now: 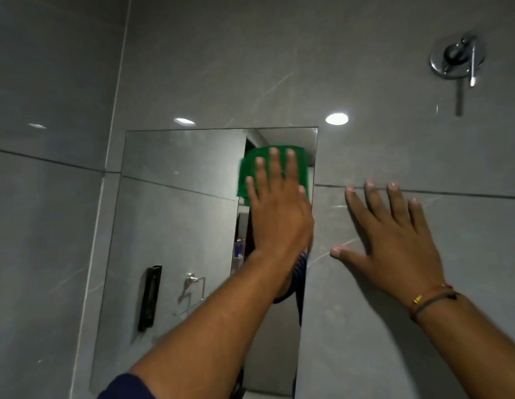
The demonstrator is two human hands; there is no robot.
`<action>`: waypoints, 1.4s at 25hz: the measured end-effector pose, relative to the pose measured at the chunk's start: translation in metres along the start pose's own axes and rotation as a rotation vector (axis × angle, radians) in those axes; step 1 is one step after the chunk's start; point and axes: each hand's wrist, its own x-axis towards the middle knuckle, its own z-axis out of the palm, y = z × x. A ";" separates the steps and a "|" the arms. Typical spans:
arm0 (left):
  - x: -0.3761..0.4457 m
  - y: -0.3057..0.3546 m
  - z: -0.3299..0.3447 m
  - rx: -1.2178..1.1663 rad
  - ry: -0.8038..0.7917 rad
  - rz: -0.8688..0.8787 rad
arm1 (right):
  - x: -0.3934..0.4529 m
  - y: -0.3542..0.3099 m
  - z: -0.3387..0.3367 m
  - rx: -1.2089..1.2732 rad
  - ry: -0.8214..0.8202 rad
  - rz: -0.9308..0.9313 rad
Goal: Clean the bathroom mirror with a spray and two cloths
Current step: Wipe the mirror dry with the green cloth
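Observation:
A frameless rectangular mirror (175,226) is fixed to the grey tiled wall. My left hand (279,214) lies flat with spread fingers on a green cloth (247,171), pressing it against the upper right part of the glass. My right hand (394,243) rests flat on the wall tile just right of the mirror's edge, fingers apart and holding nothing. No spray bottle and no second cloth are in view.
A chrome shower valve with a lever handle (457,57) sits on the wall at the upper right. The mirror reflects a black wall holder (149,298), a chrome towel ring (193,286) and a doorway. Ceiling lights glare on the tiles (336,118).

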 end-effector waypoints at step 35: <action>-0.113 -0.078 0.002 0.142 -0.204 0.578 | -0.015 -0.034 0.010 -0.005 -0.059 -0.018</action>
